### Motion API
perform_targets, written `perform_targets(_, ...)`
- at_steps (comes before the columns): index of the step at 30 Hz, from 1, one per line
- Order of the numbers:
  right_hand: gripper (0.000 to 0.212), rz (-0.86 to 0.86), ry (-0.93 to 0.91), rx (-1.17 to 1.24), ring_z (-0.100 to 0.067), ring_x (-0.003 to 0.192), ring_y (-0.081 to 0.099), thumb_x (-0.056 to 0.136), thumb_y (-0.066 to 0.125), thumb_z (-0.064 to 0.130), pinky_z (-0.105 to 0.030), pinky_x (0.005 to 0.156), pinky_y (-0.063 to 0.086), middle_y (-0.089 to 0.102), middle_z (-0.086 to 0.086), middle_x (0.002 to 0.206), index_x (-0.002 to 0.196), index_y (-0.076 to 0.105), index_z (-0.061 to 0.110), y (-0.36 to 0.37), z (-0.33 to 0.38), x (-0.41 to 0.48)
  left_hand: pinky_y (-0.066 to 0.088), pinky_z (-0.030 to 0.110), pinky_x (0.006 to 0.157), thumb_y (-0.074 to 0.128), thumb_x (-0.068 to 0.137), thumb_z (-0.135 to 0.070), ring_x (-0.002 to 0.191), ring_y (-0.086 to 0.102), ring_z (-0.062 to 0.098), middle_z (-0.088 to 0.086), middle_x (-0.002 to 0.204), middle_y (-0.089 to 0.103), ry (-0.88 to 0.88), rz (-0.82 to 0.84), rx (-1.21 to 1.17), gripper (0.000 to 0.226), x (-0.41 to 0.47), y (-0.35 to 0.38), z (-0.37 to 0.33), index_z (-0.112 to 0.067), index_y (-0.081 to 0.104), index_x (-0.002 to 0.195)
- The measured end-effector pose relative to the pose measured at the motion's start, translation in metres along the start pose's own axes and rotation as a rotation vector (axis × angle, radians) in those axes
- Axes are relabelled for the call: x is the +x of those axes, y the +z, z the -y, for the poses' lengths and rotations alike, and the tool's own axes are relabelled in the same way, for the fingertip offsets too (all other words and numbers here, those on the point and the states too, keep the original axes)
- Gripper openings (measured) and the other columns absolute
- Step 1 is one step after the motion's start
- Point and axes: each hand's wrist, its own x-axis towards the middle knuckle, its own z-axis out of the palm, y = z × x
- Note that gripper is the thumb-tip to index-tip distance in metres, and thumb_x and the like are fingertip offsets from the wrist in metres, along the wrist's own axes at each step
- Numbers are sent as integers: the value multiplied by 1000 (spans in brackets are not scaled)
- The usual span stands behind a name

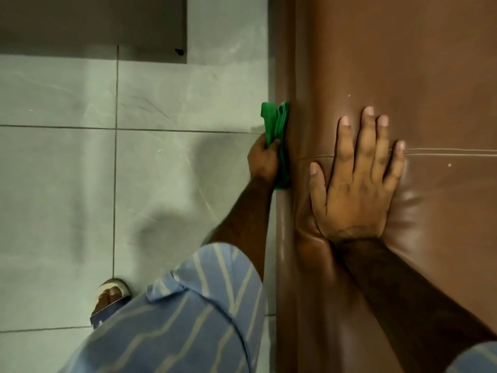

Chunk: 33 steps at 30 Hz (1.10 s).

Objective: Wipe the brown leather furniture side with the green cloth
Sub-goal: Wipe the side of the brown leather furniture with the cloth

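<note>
furniture: we look down on the brown padded leather furniture (403, 63), glossy, filling the right half; a stitched seam runs across its top.
floor: grey marbled floor tiles (59, 184) on the left, dark grout lines.
sleeve: our blue striped shirt sleeve (183, 319) at the bottom centre.
right hand: our right hand (355, 184) lies flat on the top, fingers spread open, gripping nothing, pressing a dent into the padding.
left hand: our left hand (262, 161) has fingers closed around the cloth.
cloth: bunched green cloth (278, 141) pressed against the furniture's left side face, near its top edge.
foot: sandalled foot (111, 300) on the tiles.
</note>
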Motion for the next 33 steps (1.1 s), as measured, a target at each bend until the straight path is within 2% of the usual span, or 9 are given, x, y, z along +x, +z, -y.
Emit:
perform_targets(3,75,9,6,6,-34,168,15,110,27,56,-63,134,15,16,-14,181,173,13,18,-1,1,1,53,50,102,56,96,-15,113,66,31,15,122,71,-30,41,-6,33,-53,-14,48,-12,65,127)
perform_targets(6,75,19,12,7,-34,168,15,110,27,56,-62,135,15,16,-14,181,173,13,18,-3,2,1,56,43,98,58,94,-17,108,69,26,10,118,73,-116,94,206,31,-93,-38,99,-16,67,124)
perform_targets(10,74,13,6,0,-34,168,16,110,25,56,-62,135,15,17,-15,180,173,15,17,-5,4,0,55,41,98,58,91,-19,109,69,33,14,116,74,-173,118,371,31,-55,-29,96,-14,70,120)
perform_targets(14,74,5,7,3,-34,168,16,110,27,55,-62,134,16,17,-15,180,172,16,17,-5,5,1,52,50,104,58,92,-22,115,66,33,13,123,71,-32,-4,143,35,-14,-10,47,-16,66,126)
perform_targets(18,74,7,18,-1,-35,168,16,110,30,55,-63,135,16,17,-15,180,173,15,18,-9,6,2,51,55,104,60,93,-13,117,65,35,17,125,70,-10,45,-129,36,-91,-20,87,-9,63,128)
perform_targets(23,74,21,26,-10,-33,168,16,110,29,54,-61,135,15,16,-14,181,173,15,19,-13,10,2,53,34,93,59,90,-19,111,67,25,3,117,72,-93,88,194,30,-201,-58,189,-24,65,119)
perform_targets(26,73,18,31,-15,-33,168,15,110,28,54,-60,136,14,16,-14,181,173,14,19,-14,9,2,43,25,86,52,94,-17,110,65,26,7,116,70,-257,166,355,31,-176,-53,189,-19,64,123)
perform_targets(28,73,17,31,-15,-33,168,15,110,28,54,-60,136,14,16,-13,181,173,14,20,-15,9,2,43,24,78,49,97,-15,100,60,22,6,107,66,-312,90,239,25,-139,-41,157,-17,65,115)
perform_targets(33,73,-3,37,-7,-33,168,17,109,30,54,-60,136,15,18,-13,180,172,16,20,-15,10,4,53,33,90,55,90,-20,101,66,20,3,110,72,6,-83,162,23,-144,-18,107,-22,64,110)
